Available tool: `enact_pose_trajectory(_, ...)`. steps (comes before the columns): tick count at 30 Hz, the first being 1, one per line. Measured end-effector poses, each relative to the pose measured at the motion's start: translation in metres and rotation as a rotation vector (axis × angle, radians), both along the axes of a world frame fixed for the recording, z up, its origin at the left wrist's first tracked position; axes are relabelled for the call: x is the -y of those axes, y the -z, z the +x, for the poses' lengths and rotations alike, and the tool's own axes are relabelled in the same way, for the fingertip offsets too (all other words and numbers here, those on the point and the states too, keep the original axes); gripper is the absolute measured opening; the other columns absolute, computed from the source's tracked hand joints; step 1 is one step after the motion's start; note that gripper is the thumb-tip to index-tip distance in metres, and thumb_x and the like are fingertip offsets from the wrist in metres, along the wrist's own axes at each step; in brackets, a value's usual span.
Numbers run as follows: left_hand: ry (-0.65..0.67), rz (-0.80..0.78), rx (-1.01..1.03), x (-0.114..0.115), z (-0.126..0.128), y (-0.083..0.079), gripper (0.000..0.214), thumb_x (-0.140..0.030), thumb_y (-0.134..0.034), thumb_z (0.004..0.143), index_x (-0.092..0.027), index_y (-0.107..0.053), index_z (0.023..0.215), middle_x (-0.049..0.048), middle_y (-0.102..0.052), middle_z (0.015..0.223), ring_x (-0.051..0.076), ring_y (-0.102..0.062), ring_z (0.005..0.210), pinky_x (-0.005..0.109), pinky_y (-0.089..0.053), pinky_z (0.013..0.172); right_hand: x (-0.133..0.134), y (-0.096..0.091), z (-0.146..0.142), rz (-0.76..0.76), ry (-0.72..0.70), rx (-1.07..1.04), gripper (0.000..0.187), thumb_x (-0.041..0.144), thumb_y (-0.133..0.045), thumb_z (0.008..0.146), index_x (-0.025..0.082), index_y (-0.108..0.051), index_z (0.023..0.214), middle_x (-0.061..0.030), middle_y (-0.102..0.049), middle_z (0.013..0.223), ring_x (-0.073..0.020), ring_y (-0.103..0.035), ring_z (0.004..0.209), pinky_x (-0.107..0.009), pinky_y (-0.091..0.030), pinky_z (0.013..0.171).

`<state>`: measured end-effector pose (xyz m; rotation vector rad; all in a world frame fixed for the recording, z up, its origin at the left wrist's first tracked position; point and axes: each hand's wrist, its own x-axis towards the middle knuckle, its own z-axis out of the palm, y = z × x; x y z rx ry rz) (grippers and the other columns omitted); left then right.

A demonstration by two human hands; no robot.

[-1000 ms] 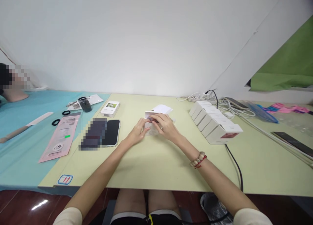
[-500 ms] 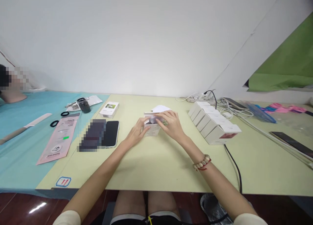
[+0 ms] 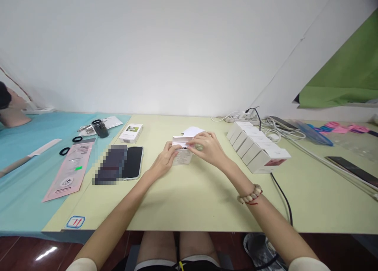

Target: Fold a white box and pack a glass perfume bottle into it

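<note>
A small white carton (image 3: pixel 182 157) stands on the pale yellow table in front of me, its top open and a white flap (image 3: pixel 181 139) raised at the back. My left hand (image 3: pixel 165 159) grips the carton's left side, thumb near the front rim. At the top right corner, my right hand (image 3: pixel 206 147) pinches the carton's edge with bent fingers that partly cover the opening. Something dark shows inside, too hidden to name. Just behind the carton lies a white paper sheet (image 3: pixel 192 131).
Several white boxes (image 3: pixel 265 161) stand in a row at right, with cables (image 3: pixel 274 131) behind. To the left are a phone (image 3: pixel 133 163), another small box (image 3: pixel 131 133), a pink packet (image 3: pixel 71 172), a jar (image 3: pixel 100 129) and a knife-shaped tool (image 3: pixel 32 155). A mannequin head (image 3: pixel 14 106) is at far left.
The carton's back flap now stands up more visibly. A shiny round item seen at the opening has gone from sight. My right hand's fingers have drawn back to the right corner.
</note>
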<state>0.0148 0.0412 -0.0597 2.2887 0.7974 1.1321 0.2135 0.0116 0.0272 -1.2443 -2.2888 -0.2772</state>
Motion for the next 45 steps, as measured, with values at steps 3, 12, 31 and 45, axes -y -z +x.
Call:
enact_pose_trajectory(3,-0.012,-0.014,0.019,0.001,-0.001,-0.001,0.023,-0.032,-0.032,0.092,-0.02,-0.041,0.11,0.0068,-0.04,0.11,0.012,-0.046,0.099,0.027,-0.041,0.087,-0.003,-0.011,0.0,-0.025,0.014,0.096,0.015,0.037,-0.059,0.081,0.023,-0.065,0.083,0.0014,-0.063,0.079,-0.0155,-0.051,0.085,-0.036,-0.026,0.081)
enact_pose_trajectory(12,0.033,-0.001,0.01,-0.001,-0.003,-0.003,0.025,-0.029,-0.029,0.093,-0.022,-0.041,0.114,0.0072,-0.038,0.113,0.011,-0.043,0.101,0.025,-0.038,0.088,-0.017,-0.028,-0.012,-0.089,0.023,0.351,0.019,0.039,-0.061,0.078,0.022,-0.069,0.08,-0.0039,-0.061,0.07,-0.017,-0.049,0.081,-0.031,-0.025,0.067)
enact_pose_trajectory(31,-0.037,-0.036,-0.091,0.011,0.0,-0.012,0.033,-0.038,-0.03,0.092,-0.024,-0.04,0.12,0.0063,-0.039,0.111,0.012,-0.047,0.09,0.028,-0.041,0.082,-0.02,-0.029,-0.01,-0.028,0.025,0.405,0.022,0.037,-0.049,0.087,0.025,-0.062,0.1,-0.004,-0.057,0.081,-0.0122,-0.05,0.068,-0.025,-0.032,0.068)
enact_pose_trajectory(45,0.182,-0.237,0.214,-0.002,-0.003,-0.004,0.023,-0.033,-0.036,0.09,-0.019,-0.021,0.1,0.0037,-0.041,0.095,0.007,-0.049,0.081,0.022,-0.043,0.072,-0.016,-0.04,-0.013,-0.352,-0.142,0.37,0.011,0.027,-0.064,0.076,0.03,-0.068,0.086,0.0028,-0.062,0.085,-0.0104,-0.053,0.072,-0.024,-0.028,0.054)
